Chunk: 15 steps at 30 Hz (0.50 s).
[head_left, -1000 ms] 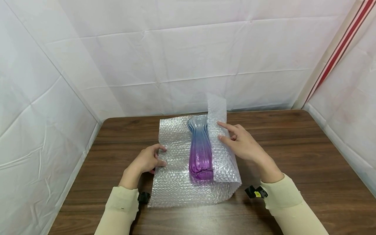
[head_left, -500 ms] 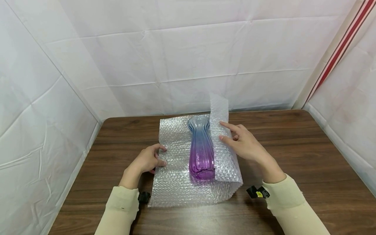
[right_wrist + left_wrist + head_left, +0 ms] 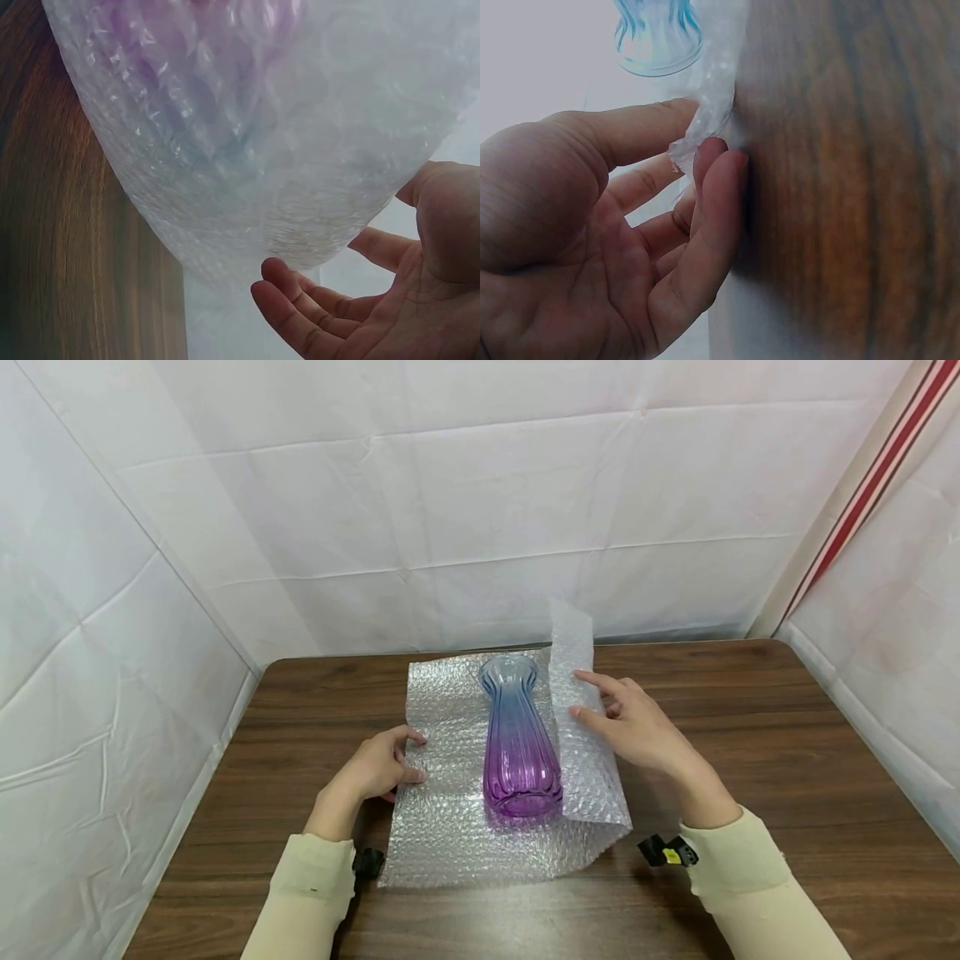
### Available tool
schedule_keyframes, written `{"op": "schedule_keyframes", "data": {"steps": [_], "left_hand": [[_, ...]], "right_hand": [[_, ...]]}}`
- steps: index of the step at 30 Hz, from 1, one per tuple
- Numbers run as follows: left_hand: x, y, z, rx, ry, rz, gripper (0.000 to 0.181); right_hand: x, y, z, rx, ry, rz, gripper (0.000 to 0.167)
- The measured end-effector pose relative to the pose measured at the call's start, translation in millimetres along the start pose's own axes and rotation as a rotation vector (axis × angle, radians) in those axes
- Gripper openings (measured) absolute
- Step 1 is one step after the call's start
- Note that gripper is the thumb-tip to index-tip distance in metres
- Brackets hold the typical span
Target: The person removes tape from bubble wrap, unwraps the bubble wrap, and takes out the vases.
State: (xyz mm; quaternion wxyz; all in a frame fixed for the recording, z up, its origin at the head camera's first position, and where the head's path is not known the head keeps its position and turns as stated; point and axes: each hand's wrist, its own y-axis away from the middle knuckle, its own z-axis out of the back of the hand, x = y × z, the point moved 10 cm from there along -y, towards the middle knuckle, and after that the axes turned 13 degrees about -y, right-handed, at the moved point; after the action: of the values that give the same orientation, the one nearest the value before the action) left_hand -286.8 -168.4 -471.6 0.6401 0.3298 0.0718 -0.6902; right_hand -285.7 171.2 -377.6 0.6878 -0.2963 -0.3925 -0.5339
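A ribbed glass vase (image 3: 521, 752), blue at its flared mouth and purple at its base, lies on a sheet of bubble wrap (image 3: 446, 827), its mouth towards the back wall. My left hand (image 3: 371, 768) pinches the sheet's left edge, thumb above and fingers beneath, as the left wrist view shows. On the right the sheet curls up into a raised flap (image 3: 588, 777) beside the vase. My right hand (image 3: 633, 727) touches that flap with extended thumb and forefinger; the wrap covers their tips in the right wrist view. Its other fingers (image 3: 300, 311) are loosely bent.
Beneath everything is a dark wood-grain table (image 3: 750, 735). White sheeting (image 3: 480, 502) hangs behind the table and along both sides. A red-striped band (image 3: 862, 502) runs down the back right corner.
My right hand has shifted a little to the right, and the raised flap has moved with it. More of the vase's right side shows. The left hand stays where it was.
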Motion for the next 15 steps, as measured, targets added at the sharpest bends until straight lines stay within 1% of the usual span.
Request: {"op": "schedule_keyframes", "data": {"steps": [15], "left_hand": [[-2.1,2.5,0.5,0.011,0.001,-0.025,0.053]], "right_hand": [[-5.7,3.5,5.9,-0.02,0.02,-0.032,0.07]]}}
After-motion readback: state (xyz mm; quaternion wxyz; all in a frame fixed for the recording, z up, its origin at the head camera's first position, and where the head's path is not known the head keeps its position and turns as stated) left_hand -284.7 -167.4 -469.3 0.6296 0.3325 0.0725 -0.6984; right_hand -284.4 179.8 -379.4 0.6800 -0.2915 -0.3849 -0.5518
